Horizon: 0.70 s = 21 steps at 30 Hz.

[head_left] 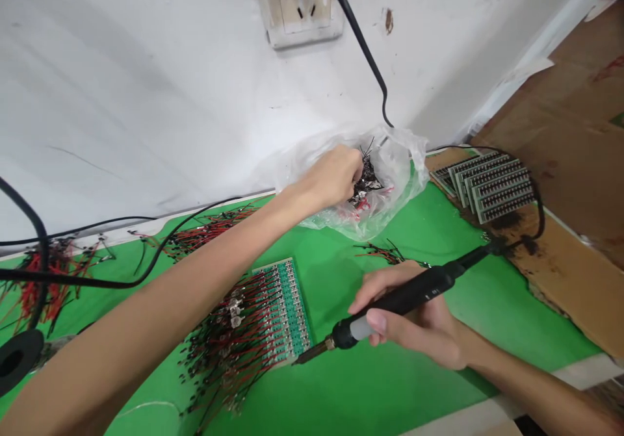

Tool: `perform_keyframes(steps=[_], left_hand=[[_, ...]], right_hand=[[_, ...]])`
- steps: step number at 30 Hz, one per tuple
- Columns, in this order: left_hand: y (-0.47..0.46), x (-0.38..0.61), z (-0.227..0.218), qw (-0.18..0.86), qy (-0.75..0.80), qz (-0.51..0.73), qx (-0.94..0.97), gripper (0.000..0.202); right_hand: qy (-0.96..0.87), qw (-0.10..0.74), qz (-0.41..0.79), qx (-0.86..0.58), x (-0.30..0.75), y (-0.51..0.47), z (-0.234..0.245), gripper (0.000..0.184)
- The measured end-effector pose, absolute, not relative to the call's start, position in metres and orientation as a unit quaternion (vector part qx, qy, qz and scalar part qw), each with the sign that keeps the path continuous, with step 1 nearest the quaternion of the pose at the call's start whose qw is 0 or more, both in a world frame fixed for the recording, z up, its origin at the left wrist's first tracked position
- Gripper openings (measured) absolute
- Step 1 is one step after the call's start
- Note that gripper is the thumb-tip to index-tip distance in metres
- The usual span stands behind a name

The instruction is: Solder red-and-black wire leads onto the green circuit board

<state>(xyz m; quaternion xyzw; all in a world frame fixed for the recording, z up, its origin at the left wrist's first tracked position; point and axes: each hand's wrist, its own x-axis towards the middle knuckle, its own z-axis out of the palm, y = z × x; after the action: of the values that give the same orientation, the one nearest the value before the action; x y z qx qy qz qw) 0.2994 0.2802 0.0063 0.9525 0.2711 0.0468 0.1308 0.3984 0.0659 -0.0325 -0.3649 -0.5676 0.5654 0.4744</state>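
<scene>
My left hand [338, 173] reaches into a clear plastic bag [409, 156] at the back of the table. Its fingers are curled and closed among small black and red wired parts [368, 179]; what they pinch is hidden. In my right hand [414, 312] is a black soldering iron [414, 293], gripped like a pen. The iron's tip points left, at the near edge of a green circuit board panel [292, 306]. Rows of red and black wires [229, 338] with small connector ends fan out from the panel's left side.
Stacked circuit boards [502, 189] rest on stained cardboard [560, 273] at the right. Piles of red and black wires [209, 228] lie along the wall, with a few loose wires [385, 252] behind the iron. A spool [22, 358] and black cable [97, 281] occupy the left.
</scene>
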Motion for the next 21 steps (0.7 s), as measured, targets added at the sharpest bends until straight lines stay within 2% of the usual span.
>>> perform_keyframes(steps=[3, 6, 10, 14, 21], left_hand=[[0.274, 0.296, 0.017, 0.107, 0.267, 0.100, 0.952, 0.036], [0.270, 0.288, 0.032, 0.096, 0.257, 0.118, 0.954, 0.032], [0.271, 0.282, 0.035, 0.087, 0.250, 0.044, 0.963, 0.028], [0.273, 0.288, 0.017, 0.078, 0.252, -0.012, 0.964, 0.045], [0.276, 0.301, 0.011, 0.060, 0.256, -0.001, 0.965, 0.040]], right_hand=[[-0.597, 0.467, 0.536, -0.371, 0.398, 0.065, -0.031, 0.014], [-0.609, 0.456, 0.529, -0.376, 0.399, 0.065, -0.031, 0.014], [-0.609, 0.445, 0.533, -0.383, 0.399, 0.064, -0.032, 0.014], [-0.609, 0.442, 0.532, -0.388, 0.399, 0.063, -0.032, 0.013], [-0.613, 0.443, 0.530, -0.384, 0.401, 0.062, -0.031, 0.012]])
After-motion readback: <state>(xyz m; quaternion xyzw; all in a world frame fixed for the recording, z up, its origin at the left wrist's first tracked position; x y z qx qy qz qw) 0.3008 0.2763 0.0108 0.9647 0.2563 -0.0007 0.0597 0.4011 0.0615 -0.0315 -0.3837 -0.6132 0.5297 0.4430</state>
